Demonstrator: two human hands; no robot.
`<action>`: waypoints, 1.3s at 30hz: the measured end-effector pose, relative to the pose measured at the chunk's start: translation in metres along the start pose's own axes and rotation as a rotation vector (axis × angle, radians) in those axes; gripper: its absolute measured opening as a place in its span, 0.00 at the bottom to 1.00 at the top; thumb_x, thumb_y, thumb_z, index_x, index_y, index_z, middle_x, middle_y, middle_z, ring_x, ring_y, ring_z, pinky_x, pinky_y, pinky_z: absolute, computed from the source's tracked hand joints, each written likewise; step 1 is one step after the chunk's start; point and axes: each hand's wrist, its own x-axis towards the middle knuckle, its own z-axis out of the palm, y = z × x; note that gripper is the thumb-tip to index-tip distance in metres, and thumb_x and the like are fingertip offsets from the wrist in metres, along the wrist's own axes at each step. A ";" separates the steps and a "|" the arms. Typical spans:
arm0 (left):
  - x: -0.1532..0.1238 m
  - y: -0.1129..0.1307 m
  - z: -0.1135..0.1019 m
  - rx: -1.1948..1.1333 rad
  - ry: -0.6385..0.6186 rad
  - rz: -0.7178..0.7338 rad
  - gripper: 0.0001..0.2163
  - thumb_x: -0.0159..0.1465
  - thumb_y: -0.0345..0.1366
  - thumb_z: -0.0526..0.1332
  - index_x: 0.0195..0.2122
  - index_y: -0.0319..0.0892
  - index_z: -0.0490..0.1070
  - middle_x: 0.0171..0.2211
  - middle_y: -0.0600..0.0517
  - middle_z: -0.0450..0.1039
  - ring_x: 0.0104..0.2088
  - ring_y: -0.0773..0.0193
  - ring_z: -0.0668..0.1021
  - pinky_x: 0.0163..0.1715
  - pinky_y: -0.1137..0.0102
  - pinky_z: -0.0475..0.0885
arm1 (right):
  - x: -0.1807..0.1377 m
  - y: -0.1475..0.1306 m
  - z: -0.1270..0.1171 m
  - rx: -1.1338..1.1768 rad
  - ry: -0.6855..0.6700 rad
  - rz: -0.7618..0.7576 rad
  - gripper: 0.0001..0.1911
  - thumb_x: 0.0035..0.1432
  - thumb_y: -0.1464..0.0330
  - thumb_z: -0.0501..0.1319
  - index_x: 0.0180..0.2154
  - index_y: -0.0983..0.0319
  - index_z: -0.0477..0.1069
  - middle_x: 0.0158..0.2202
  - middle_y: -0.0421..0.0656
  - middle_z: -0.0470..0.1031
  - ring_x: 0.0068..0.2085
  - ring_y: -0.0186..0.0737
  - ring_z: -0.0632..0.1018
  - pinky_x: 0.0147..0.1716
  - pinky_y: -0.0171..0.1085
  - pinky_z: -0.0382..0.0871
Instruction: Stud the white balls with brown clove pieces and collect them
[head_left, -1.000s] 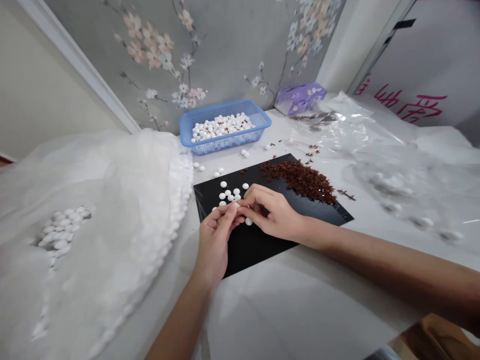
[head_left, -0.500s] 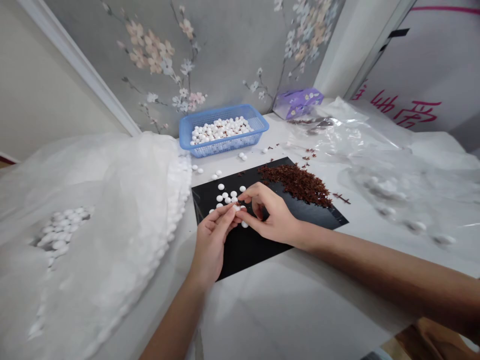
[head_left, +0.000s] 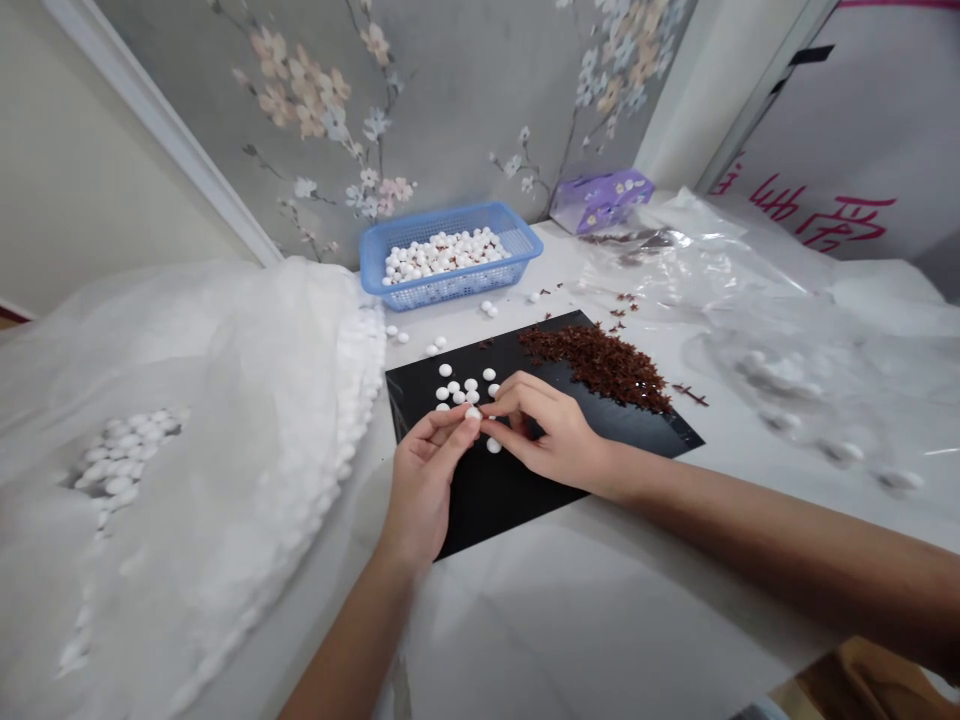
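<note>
My left hand [head_left: 427,475] pinches a small white ball [head_left: 473,413] between thumb and fingertips, above a black mat [head_left: 487,510]. At the ball's right side, my right hand [head_left: 551,430] has its thumb and index finger pressed together against it. Whatever lies between those right fingertips is too small to make out. Several loose white balls [head_left: 454,387] lie on the mat just beyond the hands. A heap of brown star-shaped pieces [head_left: 600,362] covers the mat's far right part.
A blue plastic basket [head_left: 450,292] of white balls, some with brown bits, stands at the back. On the left bulges a large white bag [head_left: 247,400] of balls. Clear plastic bags [head_left: 750,300] and a purple pack [head_left: 604,200] sit at the right.
My right fingertips have shifted slightly right on the ball, and the brown bit seen between the hands is now hidden. The white ball shows more plainly. The view has shifted a little.
</note>
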 end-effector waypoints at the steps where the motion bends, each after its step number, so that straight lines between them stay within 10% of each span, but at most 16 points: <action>1: 0.000 0.000 0.000 0.008 0.006 -0.002 0.05 0.53 0.33 0.67 0.31 0.42 0.76 0.33 0.55 0.78 0.38 0.72 0.76 0.43 0.77 0.68 | 0.000 0.000 0.000 -0.001 -0.008 0.002 0.02 0.57 0.73 0.58 0.34 0.62 0.66 0.29 0.40 0.63 0.25 0.29 0.65 0.20 0.31 0.61; 17: -0.001 -0.002 -0.002 0.123 -0.046 0.031 0.05 0.54 0.35 0.66 0.31 0.43 0.76 0.31 0.54 0.76 0.34 0.70 0.75 0.40 0.76 0.68 | 0.000 -0.004 -0.004 0.053 -0.100 0.020 0.05 0.55 0.74 0.57 0.34 0.61 0.62 0.30 0.40 0.63 0.22 0.28 0.63 0.20 0.31 0.59; 26: -0.003 0.002 -0.004 0.262 0.010 0.101 0.09 0.55 0.37 0.65 0.37 0.44 0.77 0.34 0.52 0.75 0.37 0.68 0.75 0.41 0.75 0.68 | 0.020 0.031 -0.028 0.027 0.287 0.387 0.09 0.57 0.66 0.57 0.27 0.61 0.61 0.23 0.37 0.62 0.21 0.29 0.63 0.19 0.32 0.56; 39: 0.010 0.016 -0.025 0.566 0.222 0.369 0.07 0.50 0.36 0.69 0.30 0.43 0.75 0.27 0.56 0.73 0.30 0.70 0.74 0.35 0.75 0.70 | 0.020 0.040 -0.030 -0.098 0.322 0.429 0.09 0.56 0.67 0.56 0.25 0.61 0.60 0.20 0.36 0.61 0.20 0.29 0.62 0.19 0.33 0.55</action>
